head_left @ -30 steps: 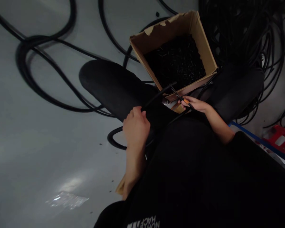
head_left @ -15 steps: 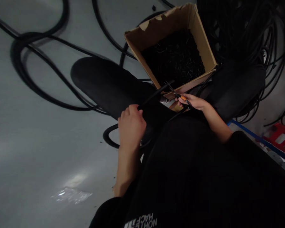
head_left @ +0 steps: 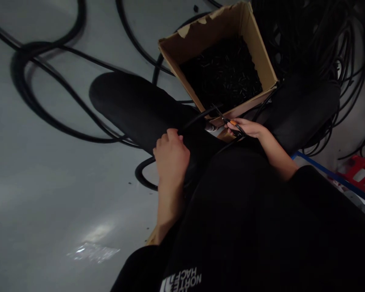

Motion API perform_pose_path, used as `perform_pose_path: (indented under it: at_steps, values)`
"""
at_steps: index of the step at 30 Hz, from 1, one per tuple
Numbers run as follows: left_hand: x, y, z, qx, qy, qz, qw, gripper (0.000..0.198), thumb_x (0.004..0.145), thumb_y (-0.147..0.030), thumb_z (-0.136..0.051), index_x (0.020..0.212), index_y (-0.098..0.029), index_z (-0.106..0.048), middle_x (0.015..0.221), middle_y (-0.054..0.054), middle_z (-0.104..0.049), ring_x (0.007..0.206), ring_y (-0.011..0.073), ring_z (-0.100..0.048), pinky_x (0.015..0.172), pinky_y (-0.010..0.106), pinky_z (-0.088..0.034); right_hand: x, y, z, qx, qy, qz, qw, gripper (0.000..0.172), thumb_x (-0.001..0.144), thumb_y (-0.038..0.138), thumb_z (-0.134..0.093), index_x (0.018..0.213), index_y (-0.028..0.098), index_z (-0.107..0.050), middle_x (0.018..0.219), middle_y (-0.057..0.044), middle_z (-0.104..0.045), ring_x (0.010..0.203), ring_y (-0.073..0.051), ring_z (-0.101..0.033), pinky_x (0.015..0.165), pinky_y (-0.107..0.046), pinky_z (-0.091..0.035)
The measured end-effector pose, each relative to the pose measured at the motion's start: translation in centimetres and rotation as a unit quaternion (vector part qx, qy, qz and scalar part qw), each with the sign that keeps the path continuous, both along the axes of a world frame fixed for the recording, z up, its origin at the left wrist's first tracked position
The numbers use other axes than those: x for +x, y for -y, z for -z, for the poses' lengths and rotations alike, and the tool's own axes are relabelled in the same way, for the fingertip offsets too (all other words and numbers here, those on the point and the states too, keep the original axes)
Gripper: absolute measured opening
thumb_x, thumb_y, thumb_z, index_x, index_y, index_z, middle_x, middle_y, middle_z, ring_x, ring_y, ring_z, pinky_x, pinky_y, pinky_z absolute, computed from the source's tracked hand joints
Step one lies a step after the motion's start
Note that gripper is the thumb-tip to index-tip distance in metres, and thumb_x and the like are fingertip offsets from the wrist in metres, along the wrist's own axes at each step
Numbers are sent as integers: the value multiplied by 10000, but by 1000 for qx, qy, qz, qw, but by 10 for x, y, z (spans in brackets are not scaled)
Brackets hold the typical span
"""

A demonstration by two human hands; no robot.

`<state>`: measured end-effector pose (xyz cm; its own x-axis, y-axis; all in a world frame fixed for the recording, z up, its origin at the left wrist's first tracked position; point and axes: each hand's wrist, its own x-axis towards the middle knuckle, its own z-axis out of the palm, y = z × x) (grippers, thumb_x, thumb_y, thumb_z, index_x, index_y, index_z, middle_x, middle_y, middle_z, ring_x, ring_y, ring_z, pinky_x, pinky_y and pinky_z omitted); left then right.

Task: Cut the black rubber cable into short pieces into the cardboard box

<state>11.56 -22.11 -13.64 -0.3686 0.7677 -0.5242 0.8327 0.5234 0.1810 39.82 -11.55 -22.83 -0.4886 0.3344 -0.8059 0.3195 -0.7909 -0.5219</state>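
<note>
My left hand (head_left: 172, 152) is closed round a thick black tube (head_left: 197, 118), whose free end reaches over the near edge of an open cardboard box (head_left: 266, 61). In my right hand (head_left: 241, 126) are scissors (head_left: 221, 115) with black and orange handles. Their blades stand apart at the tube near its end, over the box's near corner. Many short black pieces (head_left: 228, 69) fill the bottom of the box. Behind my left hand the tube bends back in a loop (head_left: 140, 174).
Long black tubes (head_left: 54, 121) curve over the grey floor at the left. A tangled heap of black tubing (head_left: 349, 48) lies at the upper right. Clear plastic film (head_left: 93, 252) is on the floor, lower left. A red object (head_left: 357, 172) and a blue bar (head_left: 325, 166) are at the right.
My left hand has shifted slightly to the right and up, still round the tube. My right hand and the scissors have hardly moved.
</note>
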Motion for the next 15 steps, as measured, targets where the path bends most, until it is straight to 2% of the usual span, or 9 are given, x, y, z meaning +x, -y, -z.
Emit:
perform_pose_path:
  at_steps: [4,11,15]
  values:
    - [1,-1,-1,-2,4,-2,1000,473,1187,-153,-478,1586,-141,-733,1465,298,-842,1512,505,-801,1336,702,-640,-1,0,1,-4,28,-15,1000,489,1080,496,-1119,1006,211,-728,907,-10,-743,819,-145,-704,689,-217,-588]
    - [2,-2,-3,-10,-3,10,1000,454,1192,-161,-490,1571,-146,-739,1471,312,-835,1499,527,-797,1313,732,-637,5,2,12,-5,-23,16,1000,592,1067,725,-1070,1093,214,-771,932,-9,-757,838,-153,-726,710,-244,-631]
    - [3,-3,-4,-5,-3,5,1000,446,1193,-145,-501,1568,-152,-741,1463,297,-838,1510,517,-793,1320,719,-634,8,3,13,-9,-27,18,999,555,1094,683,-1066,1092,206,-780,939,-16,-753,872,-157,-739,753,-247,-653]
